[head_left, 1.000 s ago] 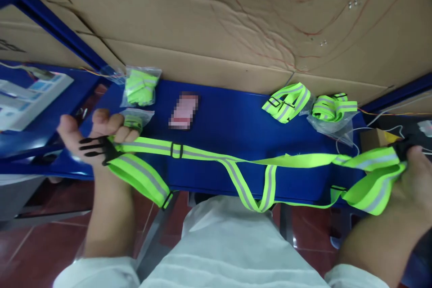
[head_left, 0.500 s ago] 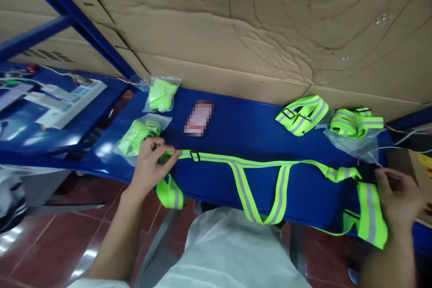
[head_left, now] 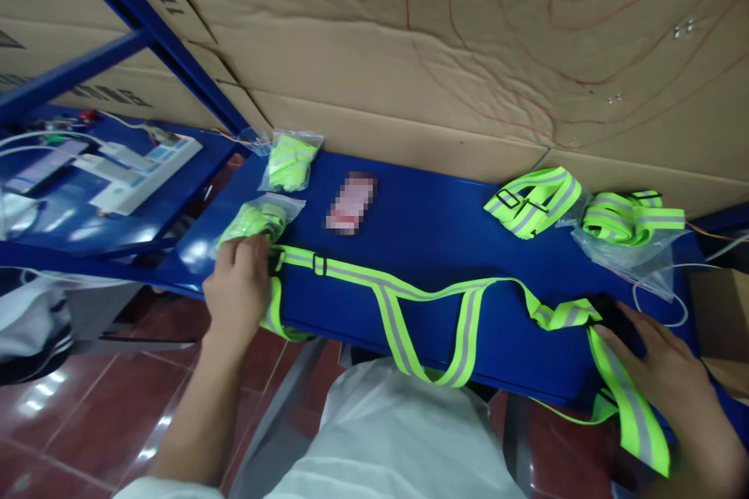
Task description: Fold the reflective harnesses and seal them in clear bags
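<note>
A neon yellow-green reflective strap harness [head_left: 380, 277] with a grey stripe stretches across the blue table, its middle loop drooping over the front edge. At its left end, my left hand [head_left: 239, 281] is closed on the strap, just beside a black slider buckle [head_left: 319, 264]; the fingertips are partly hidden. My right hand [head_left: 672, 374] holds the right end, thumb and fingers around a dark part whose shape is unclear. From there a wide strap [head_left: 635, 409] hangs past the table edge. A bagged reflective strap bundle [head_left: 251, 220] lies right behind my left hand.
Another bagged bundle [head_left: 291, 162] and a blurred-out pinkish object [head_left: 351, 203] are at the back left. A loose folded strap [head_left: 534, 201] and a rolled strap [head_left: 614, 220] on a plastic bag lie at the back right. A white power strip [head_left: 146, 175] sits left; cardboard [head_left: 380, 117] walls the rear.
My left hand has moved left and slightly down with its strap end. My right hand has shifted left and lower, and the hanging wide strap has tilted. The view has turned slightly.
</note>
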{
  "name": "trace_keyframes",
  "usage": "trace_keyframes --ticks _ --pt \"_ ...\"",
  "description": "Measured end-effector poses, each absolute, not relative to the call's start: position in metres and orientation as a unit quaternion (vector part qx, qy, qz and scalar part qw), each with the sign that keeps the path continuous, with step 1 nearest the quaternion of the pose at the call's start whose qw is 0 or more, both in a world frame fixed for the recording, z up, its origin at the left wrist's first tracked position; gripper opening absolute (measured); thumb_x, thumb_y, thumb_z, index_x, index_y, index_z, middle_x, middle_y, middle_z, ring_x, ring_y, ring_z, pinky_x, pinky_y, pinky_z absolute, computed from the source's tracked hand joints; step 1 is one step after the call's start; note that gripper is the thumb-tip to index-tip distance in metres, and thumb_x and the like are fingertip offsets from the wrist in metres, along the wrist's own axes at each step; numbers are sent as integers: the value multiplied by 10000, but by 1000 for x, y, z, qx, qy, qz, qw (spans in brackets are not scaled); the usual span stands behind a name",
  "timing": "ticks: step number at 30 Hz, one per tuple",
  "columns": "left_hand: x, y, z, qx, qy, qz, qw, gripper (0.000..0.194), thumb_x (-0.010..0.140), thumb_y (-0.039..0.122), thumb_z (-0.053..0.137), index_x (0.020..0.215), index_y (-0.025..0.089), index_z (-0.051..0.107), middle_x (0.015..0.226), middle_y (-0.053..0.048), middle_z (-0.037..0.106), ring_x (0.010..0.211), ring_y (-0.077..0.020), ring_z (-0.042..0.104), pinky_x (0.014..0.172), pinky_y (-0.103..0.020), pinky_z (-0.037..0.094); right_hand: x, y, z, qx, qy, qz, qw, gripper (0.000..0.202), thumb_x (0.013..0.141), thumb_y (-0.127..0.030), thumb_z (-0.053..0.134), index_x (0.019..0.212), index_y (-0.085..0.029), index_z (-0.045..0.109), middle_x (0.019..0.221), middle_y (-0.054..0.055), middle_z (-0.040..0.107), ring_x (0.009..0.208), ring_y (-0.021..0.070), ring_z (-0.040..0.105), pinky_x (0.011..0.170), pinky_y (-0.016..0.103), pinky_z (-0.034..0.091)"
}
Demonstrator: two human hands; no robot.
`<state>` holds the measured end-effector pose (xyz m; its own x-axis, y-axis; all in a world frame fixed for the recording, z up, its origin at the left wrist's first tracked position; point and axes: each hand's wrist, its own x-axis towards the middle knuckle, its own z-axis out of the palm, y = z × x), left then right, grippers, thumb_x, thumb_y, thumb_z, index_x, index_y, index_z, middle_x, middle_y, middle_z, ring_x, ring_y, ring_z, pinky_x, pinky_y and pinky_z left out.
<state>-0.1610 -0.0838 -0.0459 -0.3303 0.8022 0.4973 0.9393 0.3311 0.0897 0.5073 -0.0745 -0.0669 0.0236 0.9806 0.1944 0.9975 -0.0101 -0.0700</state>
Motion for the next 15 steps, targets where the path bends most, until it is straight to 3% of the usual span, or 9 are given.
trace_keyframes --ticks 3,6,9,12,15 --pt "-172 -81 -49 -537 -802 -174 196 434 1107 431 426 1237 141 723 1313 -204 658 1007 -282 654 758 -368 425 501 -73 -68 -702 -701 -56 110 660 986 -682 471 1502 -278 549 1392 150 672 1274 408 676 1046 573 574" --pt "-176 -82 -54 -554 -793 -163 191 429 1100 418 434 1156 145 761 1194 -206 681 1047 -323 627 885 -447 453 493 -73 -65 -673 -730 -34 116 518 1037 -585 433 1434 -286 580 1386 124 670 1295 364 674 1128 530 534" --pt "-169 -89 -60 -595 -768 -167 169 425 1088 418 460 1141 117 756 1107 -199 676 1037 -322 620 923 -441 493 485 -74 -60 -698 -712 1 73 599 994 -695 451 1418 -282 546 1399 135 649 1286 397 673 1082 552 562" --pt "-156 -103 -68 -633 -739 -177 151 380 1077 387 491 1171 111 735 1135 -204 647 1068 -324 622 938 -433 518 479 -74 -57 -756 -654 25 -2 803 856 -871 494 1354 -244 555 1366 186 622 1167 486 698 946 624 599" --pt "-143 -118 -76 -640 -719 -208 177 292 1073 314 520 1189 125 709 1073 -172 672 985 -296 652 864 -398 528 476 -69 -57 -766 -641 44 -23 822 854 -844 467 1349 -196 570 1322 219 607 1171 490 687 912 597 607"
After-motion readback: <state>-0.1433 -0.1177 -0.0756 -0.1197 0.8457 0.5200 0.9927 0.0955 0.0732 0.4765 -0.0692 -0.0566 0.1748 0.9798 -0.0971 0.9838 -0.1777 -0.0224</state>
